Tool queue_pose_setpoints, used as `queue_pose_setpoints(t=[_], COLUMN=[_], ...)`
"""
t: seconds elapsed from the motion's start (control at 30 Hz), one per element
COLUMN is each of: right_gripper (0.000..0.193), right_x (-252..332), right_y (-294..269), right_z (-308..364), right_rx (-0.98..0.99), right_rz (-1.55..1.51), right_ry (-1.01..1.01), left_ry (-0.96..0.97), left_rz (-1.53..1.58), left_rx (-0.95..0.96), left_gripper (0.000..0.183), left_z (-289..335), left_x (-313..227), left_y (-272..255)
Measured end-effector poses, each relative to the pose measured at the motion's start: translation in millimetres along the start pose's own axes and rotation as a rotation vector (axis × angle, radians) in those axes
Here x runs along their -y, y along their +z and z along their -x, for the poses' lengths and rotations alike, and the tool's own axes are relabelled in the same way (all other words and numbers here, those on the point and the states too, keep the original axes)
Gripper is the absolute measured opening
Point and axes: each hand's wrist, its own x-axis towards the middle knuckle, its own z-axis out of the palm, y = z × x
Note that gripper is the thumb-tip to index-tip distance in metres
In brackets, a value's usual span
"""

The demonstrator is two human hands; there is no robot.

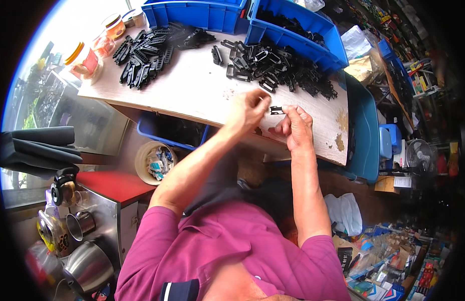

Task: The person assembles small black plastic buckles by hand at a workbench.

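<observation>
My right hand (298, 128) pinches a small black plastic part (276, 110), a frame-like piece with an opening in it, between thumb and fingers just above the table's front edge. Close to its left, my left hand (248, 110) is closed in a pinch; a thin pale sliver shows at its fingertips, too small and blurred to name. A heap of similar black frame pieces (262, 62) lies beyond both hands. Farther left on the table (192, 90) is a second pile of long, ribbed black pieces (144, 57).
Two blue bins (197, 17) (297, 37) stand at the table's back, the right one holding black parts. Jars (84, 60) line the left end. Below the table are a blue crate (142, 131) and a waste bucket (141, 168). A teal tub (365, 130) flanks the right edge.
</observation>
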Motion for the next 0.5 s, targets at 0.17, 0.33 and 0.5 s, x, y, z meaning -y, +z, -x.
queue_pose_setpoints(t=[0.17,0.33,0.5], right_gripper=[0.012,0.013,0.012], right_x=[-1,-4,-5], right_y=[0,-2,-4], right_z=[1,0,1], right_rx=[0.015,0.032,0.023], right_rz=[-0.075,-0.121,-0.140], right_ry=[0.023,0.019,0.015], left_ry=[0.260,0.214,0.130], left_rz=[-0.703,-1.106,-0.983], left_rx=[-0.413,-0.451,-0.377], left_gripper=[0.019,0.029,0.031], left_z=[-59,-99,-105], left_x=[-15,6,7], left_y=[-76,-102,-115])
